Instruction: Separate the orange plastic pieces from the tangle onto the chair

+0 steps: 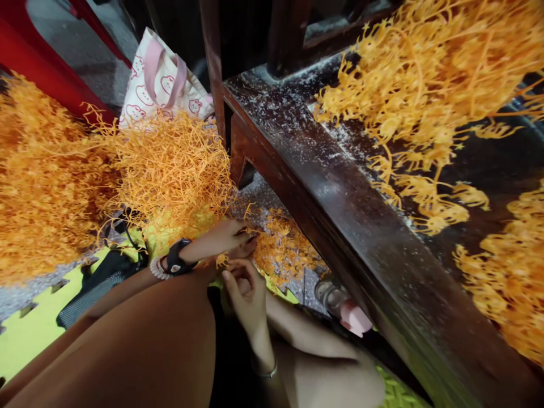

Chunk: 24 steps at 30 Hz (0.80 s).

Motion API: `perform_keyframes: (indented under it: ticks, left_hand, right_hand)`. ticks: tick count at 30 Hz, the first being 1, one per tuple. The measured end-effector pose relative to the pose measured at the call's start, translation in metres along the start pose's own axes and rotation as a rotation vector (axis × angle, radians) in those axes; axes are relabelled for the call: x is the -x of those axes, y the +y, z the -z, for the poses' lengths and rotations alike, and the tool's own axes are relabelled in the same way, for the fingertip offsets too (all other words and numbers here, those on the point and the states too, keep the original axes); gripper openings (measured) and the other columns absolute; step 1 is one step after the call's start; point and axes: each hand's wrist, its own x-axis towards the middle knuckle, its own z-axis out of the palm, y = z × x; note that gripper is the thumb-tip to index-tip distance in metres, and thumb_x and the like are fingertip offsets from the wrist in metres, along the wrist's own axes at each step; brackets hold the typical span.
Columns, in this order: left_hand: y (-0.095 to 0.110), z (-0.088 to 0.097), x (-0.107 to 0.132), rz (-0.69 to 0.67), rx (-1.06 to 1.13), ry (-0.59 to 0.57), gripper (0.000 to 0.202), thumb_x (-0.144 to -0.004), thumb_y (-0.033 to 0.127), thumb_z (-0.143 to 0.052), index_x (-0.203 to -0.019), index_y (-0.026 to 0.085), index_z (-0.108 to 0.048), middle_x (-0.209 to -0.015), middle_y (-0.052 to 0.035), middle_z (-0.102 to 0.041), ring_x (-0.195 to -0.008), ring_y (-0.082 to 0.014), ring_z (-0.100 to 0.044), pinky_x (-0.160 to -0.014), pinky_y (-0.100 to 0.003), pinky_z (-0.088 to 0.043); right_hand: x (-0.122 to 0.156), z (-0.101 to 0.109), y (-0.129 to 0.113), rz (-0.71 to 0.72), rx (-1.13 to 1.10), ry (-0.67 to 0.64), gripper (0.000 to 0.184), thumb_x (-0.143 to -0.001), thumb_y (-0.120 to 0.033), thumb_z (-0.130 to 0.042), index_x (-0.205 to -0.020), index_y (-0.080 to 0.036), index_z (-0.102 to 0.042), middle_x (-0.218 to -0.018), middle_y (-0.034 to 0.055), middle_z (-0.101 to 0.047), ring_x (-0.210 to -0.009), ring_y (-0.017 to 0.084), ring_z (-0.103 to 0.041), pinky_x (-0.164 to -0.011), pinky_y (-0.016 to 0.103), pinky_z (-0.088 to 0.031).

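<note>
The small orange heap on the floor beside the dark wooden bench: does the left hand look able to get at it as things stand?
Probably yes: the left hand is right by the near edge of the orange heap, with nothing visible blocking it; the bench borders the far side.

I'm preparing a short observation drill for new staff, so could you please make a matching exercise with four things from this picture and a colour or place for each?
Things:
1. Bag
2. Watch
3. Strands
4. Mat

Colours and places:
A. Orange, in heaps
B. Yellow-green, on the floor
C. White, with pink handles
D. Worn on the left wrist

Pairs: 1-C, 2-D, 3-A, 4-B
</note>
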Motion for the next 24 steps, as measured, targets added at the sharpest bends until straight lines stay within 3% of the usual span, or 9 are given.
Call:
perform_keyframes:
  ticks: [7,13,21,24]
  left_hand:
    - [0.004,-0.01,-0.002,0.115,-0.183,-0.023,0.025,-0.094,0.034,-0.055,-0.103,0.012,-0.061,-0.093,-0.0055,-0.064,-0.079,-0.0168,-0.063,-0.074,-0.036,-0.054]
    - [-0.005,-0.021,0.0,0.188,-0.232,-0.065,0.025,-0.093,0.034,-0.055,-0.102,0.012,-0.061,-0.096,-0.006,-0.064,-0.081,-0.0171,-0.063,-0.074,-0.035,-0.055]
    - [0.001,-0.019,0.003,0.202,-0.173,0.031,0.023,-0.095,0.033,-0.053,-0.104,0.013,-0.061,-0.098,-0.0063,-0.064,-0.083,-0.0174,-0.063,-0.075,-0.036,-0.054]
    - [0.002,-0.019,0.0,0.154,-0.118,0.003,0.022,-0.094,0.033,-0.053,-0.102,0.014,-0.061,-0.097,-0.0059,-0.064,-0.081,-0.0166,-0.062,-0.074,-0.035,-0.054]
  right_hand:
    - [-0.007,-0.013,0.009,-0.049,-0.058,0.025,0.017,-0.087,-0.034,-0.057,-0.088,-0.018,-0.062,-0.077,0.0023,-0.066,-0.07,0.013,-0.061,-0.063,0.022,-0.047]
    - [-0.005,-0.009,0.019,-0.049,-0.051,0.035,0.02,-0.084,-0.035,-0.061,-0.078,-0.016,-0.06,-0.068,0.0002,-0.062,-0.06,0.011,-0.056,-0.057,0.021,-0.046]
    - [0.031,-0.016,0.015,0.018,-0.035,0.234,0.017,-0.093,-0.029,-0.052,-0.082,-0.017,-0.053,-0.065,-0.0039,-0.053,-0.059,0.008,-0.053,-0.055,0.019,-0.046]
    - [0.045,-0.016,0.01,0.114,0.003,0.265,0.016,-0.094,-0.031,-0.052,-0.091,-0.016,-0.057,-0.082,0.0005,-0.06,-0.072,0.012,-0.059,-0.064,0.026,-0.052]
